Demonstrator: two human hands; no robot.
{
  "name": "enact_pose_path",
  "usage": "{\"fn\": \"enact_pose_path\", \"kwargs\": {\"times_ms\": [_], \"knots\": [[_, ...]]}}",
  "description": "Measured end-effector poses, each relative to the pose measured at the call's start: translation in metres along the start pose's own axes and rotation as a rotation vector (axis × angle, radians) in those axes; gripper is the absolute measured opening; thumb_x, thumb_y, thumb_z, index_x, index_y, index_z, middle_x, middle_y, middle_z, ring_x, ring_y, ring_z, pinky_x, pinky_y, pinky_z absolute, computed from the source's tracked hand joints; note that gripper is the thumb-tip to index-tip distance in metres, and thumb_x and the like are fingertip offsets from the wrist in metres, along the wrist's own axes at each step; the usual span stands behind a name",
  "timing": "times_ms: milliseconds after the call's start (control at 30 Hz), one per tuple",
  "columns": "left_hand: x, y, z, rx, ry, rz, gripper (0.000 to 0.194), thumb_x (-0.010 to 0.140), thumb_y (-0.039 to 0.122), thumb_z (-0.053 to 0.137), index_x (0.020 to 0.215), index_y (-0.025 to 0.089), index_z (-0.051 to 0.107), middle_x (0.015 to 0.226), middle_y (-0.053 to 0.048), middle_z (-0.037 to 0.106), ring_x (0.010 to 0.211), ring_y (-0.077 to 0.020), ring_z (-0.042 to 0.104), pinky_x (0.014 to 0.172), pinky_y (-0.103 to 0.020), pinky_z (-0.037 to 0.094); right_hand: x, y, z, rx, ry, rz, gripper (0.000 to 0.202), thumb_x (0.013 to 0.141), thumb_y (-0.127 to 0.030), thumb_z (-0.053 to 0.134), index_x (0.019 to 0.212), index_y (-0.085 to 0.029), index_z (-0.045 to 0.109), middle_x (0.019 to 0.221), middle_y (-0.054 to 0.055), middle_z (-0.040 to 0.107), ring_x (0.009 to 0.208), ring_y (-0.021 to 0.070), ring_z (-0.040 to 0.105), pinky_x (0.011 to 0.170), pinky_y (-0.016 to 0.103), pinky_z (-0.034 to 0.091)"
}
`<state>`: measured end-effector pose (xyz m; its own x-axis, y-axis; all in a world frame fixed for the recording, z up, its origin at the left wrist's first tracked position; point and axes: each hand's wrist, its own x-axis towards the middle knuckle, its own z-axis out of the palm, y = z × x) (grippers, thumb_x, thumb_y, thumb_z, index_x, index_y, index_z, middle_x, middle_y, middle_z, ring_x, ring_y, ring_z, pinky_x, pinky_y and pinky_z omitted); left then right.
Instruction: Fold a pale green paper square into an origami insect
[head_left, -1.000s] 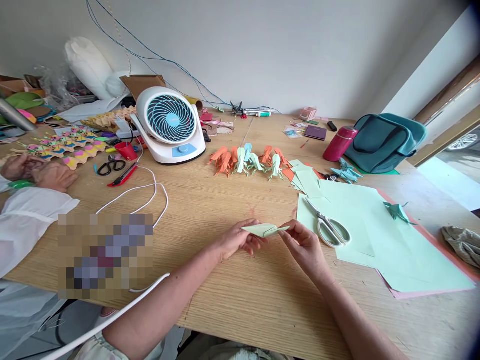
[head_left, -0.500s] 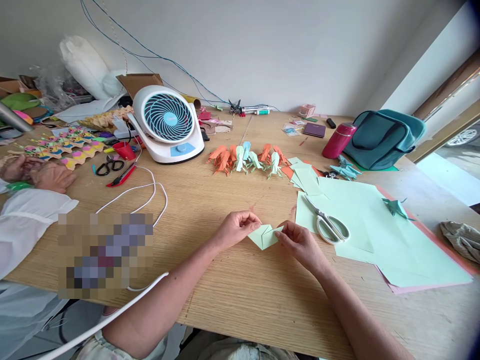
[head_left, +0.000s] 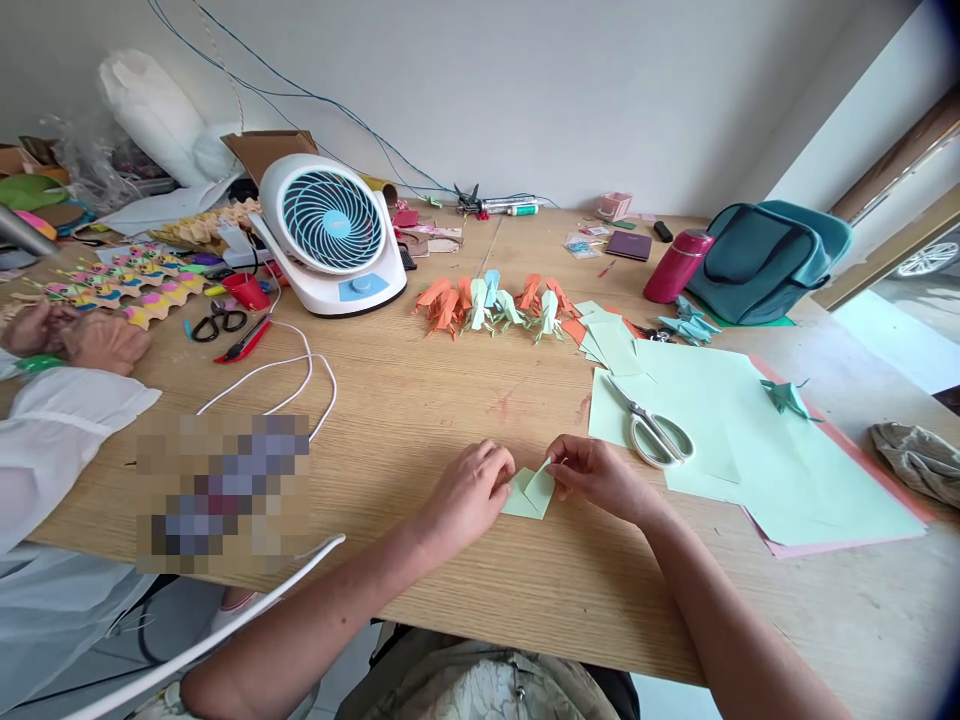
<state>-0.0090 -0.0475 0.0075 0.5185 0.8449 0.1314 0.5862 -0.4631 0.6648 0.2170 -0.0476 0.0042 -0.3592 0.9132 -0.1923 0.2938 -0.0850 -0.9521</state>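
You have a small piece of folded pale green paper [head_left: 527, 506] low over the near middle of the wooden tabletop [head_left: 420, 400], between your two hands; whether its underside touches the wood is hard to tell. Your left hand [head_left: 469, 492] is drawn in with curled fingers, thumb and fingertips closed on the paper's left corner. Your right hand [head_left: 598, 474] pinches the upper tip of a raised flap [head_left: 539, 484] between thumb and forefinger, with no gap showing there. This piece looks partway along: you have folds made and a clear outline, but the flap stands up and is not yet pressed flat, and no finished form can be made out. Further back you have a row of folded paper figures [head_left: 478, 303] in orange, pale green and light blue, which look complete, as does the green figure [head_left: 787, 398] on the large pale green sheets [head_left: 817, 470]. What seems left to you beyond this piece is the stack of small pale green sheets [head_left: 615, 345], apparently unfolded, and the large sheets, where the white-handled scissors [head_left: 637, 411] lie untouched beside your right hand.
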Motion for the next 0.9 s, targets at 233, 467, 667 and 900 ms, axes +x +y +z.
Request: {"fn": "enact_pose_path", "kwargs": {"times_ms": [233, 467, 667, 900], "knots": [[-0.01, 0.009, 0.017, -0.065, -0.05, 0.044, 0.025, 0.086, 0.006, 0.059, 0.106, 0.02, 0.056, 0.108, -0.004, 0.059, 0.097, -0.0176, 0.06, 0.084, -0.028, 0.049, -0.001, 0.005, 0.002, 0.038, -0.096, -0.033, 0.015, 0.086, -0.032, 0.062, 0.092, -0.019, 0.061, 0.082, 0.002, 0.069, 0.073, 0.016, 0.065, 0.067, 0.028, 0.051], [-0.012, 0.007, 0.024, 0.034, -0.031, 0.07, 0.015, 0.085, 0.012, 0.07, 0.092, 0.017, 0.058, 0.099, -0.002, 0.058, 0.092, -0.0167, 0.06, 0.083, -0.028, 0.049, -0.014, -0.008, 0.008, -0.394, -0.024, -0.178, 0.01, 0.086, -0.017, 0.058, 0.088, -0.019, 0.067, 0.083, 0.001, 0.066, 0.067, 0.012, 0.055, 0.061, 0.024, 0.043], [-0.02, 0.01, 0.025, 0.163, -0.011, 0.155, 0.006, 0.089, 0.012, 0.064, 0.09, 0.017, 0.061, 0.097, -0.003, 0.063, 0.095, -0.0186, 0.061, 0.085, -0.031, 0.051, -0.03, -0.005, 0.015, -0.627, 0.041, -0.419, 0.022, 0.086, -0.003, 0.049, 0.086, -0.018, 0.064, 0.088, 0.004, 0.064, 0.073, 0.0133, 0.059, 0.067, 0.025, 0.046], [-0.038, 0.009, 0.026, 0.387, 0.012, 0.342, 0.02, 0.096, 0.009, 0.05, 0.111, 0.013, 0.062, 0.114, -0.008, 0.066, 0.107, -0.0198, 0.062, 0.095, -0.032, 0.053, -0.045, 0.014, 0.015, -0.789, 0.085, -0.594, 0.02, 0.093, -0.006, 0.05, 0.099, -0.019, 0.064, 0.102, 0.008, 0.068, 0.087, 0.0181, 0.062, 0.077, 0.031, 0.051]]}}
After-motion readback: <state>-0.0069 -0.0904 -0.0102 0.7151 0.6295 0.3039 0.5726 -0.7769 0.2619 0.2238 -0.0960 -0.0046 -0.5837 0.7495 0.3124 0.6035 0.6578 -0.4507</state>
